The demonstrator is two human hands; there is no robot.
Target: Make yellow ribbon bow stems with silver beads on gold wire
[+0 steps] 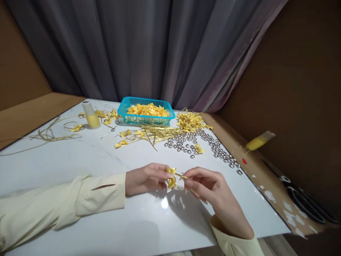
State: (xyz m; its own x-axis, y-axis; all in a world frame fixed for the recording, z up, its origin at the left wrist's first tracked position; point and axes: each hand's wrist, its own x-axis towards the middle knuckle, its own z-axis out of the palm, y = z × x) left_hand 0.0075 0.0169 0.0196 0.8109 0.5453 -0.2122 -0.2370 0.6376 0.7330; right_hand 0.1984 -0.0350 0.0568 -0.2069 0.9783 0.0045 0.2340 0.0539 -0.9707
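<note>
Between thumb and fingers, my left hand [150, 177] pinches a yellow ribbon flower [172, 178] above the front of the white table. A thin gold stem [181, 176] runs from the flower to the right, and the fingertips of my right hand [204, 183] are closed on it. Part of the flower is covered by my left fingers. Beyond my hands lie many small silver rings [186, 142], with a single yellow flower [198, 148] among them. Gold stems [160, 131] are spread in a bundle behind, several with yellow flowers on their ends.
A blue basket [146, 118] of yellow ribbon pieces stands at the back, beside a pile of yellow flowers [190, 121]. A small yellow bottle [92, 116] and loose gold cords [49, 134] are at left. Black-handled scissors [303, 199], paper scraps and another yellow bottle [260, 140] lie at right.
</note>
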